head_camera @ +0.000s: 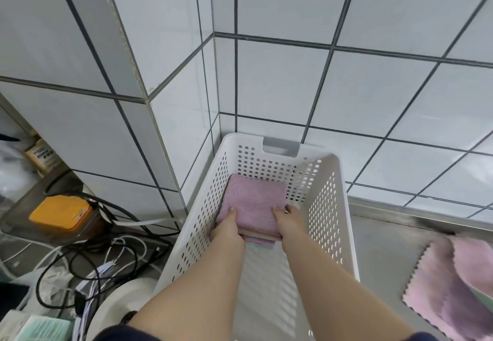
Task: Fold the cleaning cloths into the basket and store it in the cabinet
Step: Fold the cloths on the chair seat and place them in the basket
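A white perforated plastic basket (330, 207) stands on the steel counter in the tiled corner. Inside it, toward the far end, lies a folded pink cloth (253, 202) on top of a small stack of folded cloths. My left hand (226, 230) grips the stack's near left edge, thumb on top. My right hand (289, 220) grips the near right edge the same way. Both forearms reach down into the basket. An unfolded pink cloth (450, 287) with zigzag edges lies on the counter to the right.
White tiled walls (373, 87) close in behind and to the left. Left of the basket are tangled cables (106, 247), an orange-lidded container (60, 214) and a bottle (42, 154). Steel counter (386, 247) stretches right of the basket.
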A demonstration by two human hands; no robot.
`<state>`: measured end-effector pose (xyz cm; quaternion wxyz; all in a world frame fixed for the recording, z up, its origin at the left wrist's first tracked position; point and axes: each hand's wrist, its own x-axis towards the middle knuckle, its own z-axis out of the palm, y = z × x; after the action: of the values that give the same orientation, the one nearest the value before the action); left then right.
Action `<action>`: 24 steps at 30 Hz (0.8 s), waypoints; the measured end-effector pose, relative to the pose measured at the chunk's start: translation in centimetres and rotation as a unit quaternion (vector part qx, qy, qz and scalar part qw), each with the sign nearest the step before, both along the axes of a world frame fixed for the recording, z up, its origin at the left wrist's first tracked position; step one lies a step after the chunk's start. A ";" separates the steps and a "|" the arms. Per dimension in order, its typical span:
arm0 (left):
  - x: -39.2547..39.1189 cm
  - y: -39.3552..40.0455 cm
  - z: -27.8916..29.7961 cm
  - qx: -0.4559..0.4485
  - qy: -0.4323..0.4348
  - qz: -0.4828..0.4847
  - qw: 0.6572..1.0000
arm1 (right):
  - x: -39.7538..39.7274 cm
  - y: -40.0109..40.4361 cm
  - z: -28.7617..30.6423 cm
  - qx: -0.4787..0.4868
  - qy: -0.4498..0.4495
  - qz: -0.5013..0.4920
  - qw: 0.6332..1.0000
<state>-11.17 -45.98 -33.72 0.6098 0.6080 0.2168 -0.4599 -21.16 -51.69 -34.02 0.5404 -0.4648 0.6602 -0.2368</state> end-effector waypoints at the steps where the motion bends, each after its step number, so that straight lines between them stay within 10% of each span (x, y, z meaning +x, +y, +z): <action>1: 0.0 0.0 -0.2 -0.005 -0.004 -0.005 1.000 | 0.0 -0.1 -0.2 -0.004 0.009 0.004 1.000; 24: -1.6 2.0 8.5 -0.079 0.132 -0.109 0.982 | 0.9 1.1 2.7 0.205 -0.140 -0.029 0.968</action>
<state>-12.75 -44.01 -25.26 0.5681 0.5120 0.1909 -0.6153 -20.23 -50.54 -31.32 0.7043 -0.2870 0.6253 -0.1749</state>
